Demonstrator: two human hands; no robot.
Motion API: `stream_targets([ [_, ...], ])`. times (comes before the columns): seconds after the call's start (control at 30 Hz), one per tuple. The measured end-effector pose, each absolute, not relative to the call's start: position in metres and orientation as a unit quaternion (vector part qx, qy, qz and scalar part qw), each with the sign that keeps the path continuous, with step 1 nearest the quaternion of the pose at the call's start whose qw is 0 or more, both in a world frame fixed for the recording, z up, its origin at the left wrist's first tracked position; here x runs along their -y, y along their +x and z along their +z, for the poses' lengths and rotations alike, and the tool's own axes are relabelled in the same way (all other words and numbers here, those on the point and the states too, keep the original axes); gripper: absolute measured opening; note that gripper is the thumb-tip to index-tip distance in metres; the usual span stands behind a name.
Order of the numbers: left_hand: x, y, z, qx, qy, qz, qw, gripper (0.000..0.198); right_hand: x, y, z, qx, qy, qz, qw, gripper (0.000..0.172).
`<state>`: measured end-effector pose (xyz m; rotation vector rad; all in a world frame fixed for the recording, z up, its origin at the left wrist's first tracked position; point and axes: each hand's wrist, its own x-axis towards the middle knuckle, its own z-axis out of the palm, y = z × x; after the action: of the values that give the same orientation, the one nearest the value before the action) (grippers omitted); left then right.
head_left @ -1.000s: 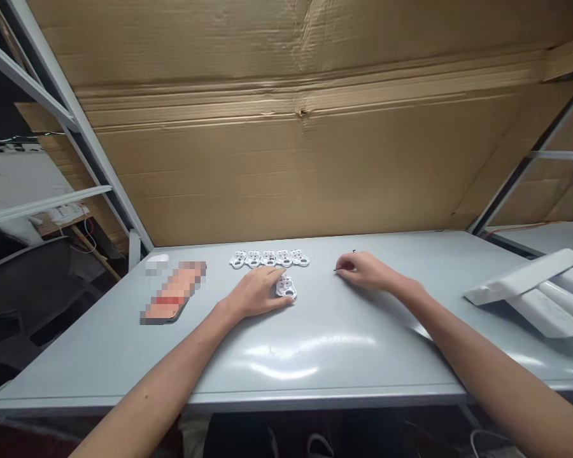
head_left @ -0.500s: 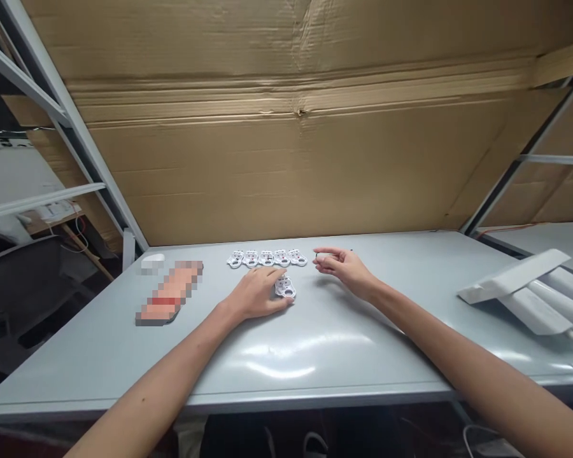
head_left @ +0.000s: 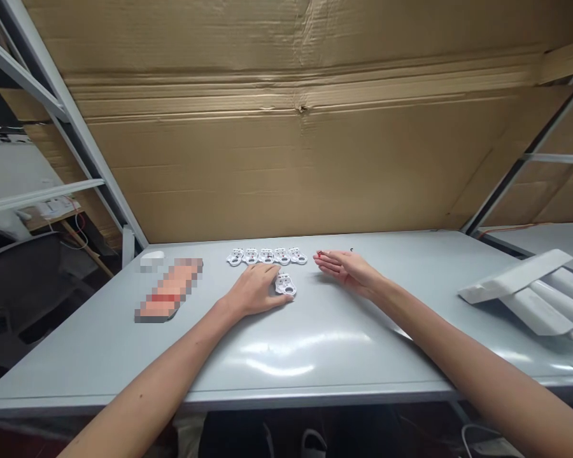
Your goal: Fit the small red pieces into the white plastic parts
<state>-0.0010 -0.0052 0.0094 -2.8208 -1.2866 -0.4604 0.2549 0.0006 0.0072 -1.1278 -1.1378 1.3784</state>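
On table (head_left: pixel 95 356) | left grip (head_left: pixel 255 291) flat on white part (head_left: pixel 285 284) | right grip (head_left: pixel 334 262) pinching red bit (head_left: pixel 319 254)

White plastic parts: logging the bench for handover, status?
Left hand against lone white part; right hand by row of five, red speck at fingertips; nothing blocking.

Grey table (head_left: pixel 344 375), six seemingly plastic white parts (head_left: pixel 266 257)

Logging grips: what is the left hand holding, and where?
The left hand seems to hold the white plastic part at its lower left edge.
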Motion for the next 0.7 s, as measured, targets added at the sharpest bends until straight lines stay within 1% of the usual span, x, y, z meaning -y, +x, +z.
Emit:
stream_targets([
  [0.1, 0.004, -0.002, 0.01, 0.412, -0.899, -0.148, 0.011, 0.043, 0.0, 0.255, 0.005, 0.48, -0.457, 0.569, 0.487, 0.017],
  [0.23, 0.005, 0.0, 0.012, 0.411, -0.9, -0.141, 0.02, 0.038, -0.001, 0.253, 0.0, 0.511, -0.44, 0.563, 0.478, 0.025],
  [0.4, 0.007, 0.002, 0.011, 0.4, -0.904, -0.151, 0.002, 0.036, 0.003, 0.246, 0.004, 0.603, -0.455, 0.503, 0.419, 0.032],
  [0.6, 0.007, -0.001, 0.01, 0.351, -0.926, -0.132, -0.029, 0.047, 0.008, 0.238, 0.003, 0.691, -0.414, 0.469, 0.363, 0.027],
  [0.7, 0.005, -0.003, 0.007, 0.341, -0.929, -0.139, -0.034, 0.042, 0.008, 0.235, -0.001, 0.735, -0.393, 0.418, 0.361, 0.022],
])
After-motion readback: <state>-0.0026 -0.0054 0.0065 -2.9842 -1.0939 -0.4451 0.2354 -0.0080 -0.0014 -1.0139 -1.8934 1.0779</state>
